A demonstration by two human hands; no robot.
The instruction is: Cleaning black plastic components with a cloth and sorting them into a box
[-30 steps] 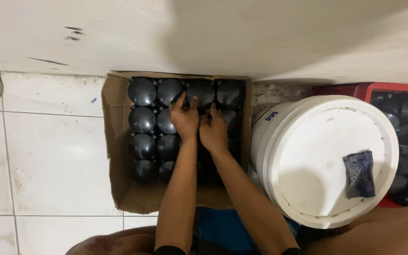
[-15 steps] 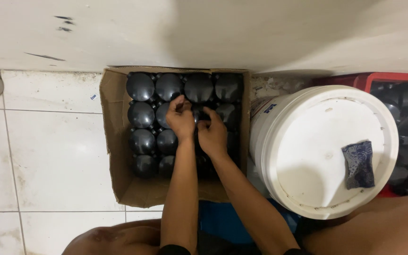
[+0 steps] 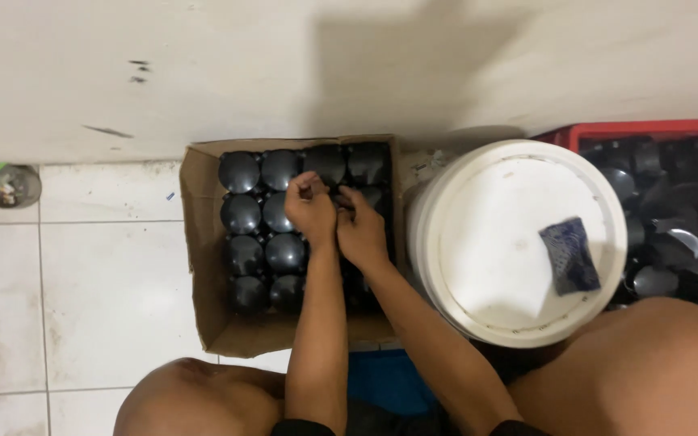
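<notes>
A brown cardboard box (image 3: 203, 266) sits on the floor against the wall, packed with rows of round black plastic pieces (image 3: 240, 172). Both my hands are down inside it, side by side. My left hand (image 3: 310, 211) is curled with its fingertips pinched on a small dark piece in the second row. My right hand (image 3: 361, 230) rests beside it on the black pieces, fingers bent toward the same spot. What sits under the two hands is hidden.
A white lidded bucket (image 3: 486, 234) stands right of the box with a folded blue patterned cloth (image 3: 570, 256) on its lid. A red crate (image 3: 607, 132) of black parts is far right. My bare knees frame the bottom. A small round container (image 3: 11, 186) sits far left on white tiles.
My left hand has closed from spread fingers on the back row to a pinch nearer me. The right hand stayed beside it. The view has shifted, with box and bucket now further left.
</notes>
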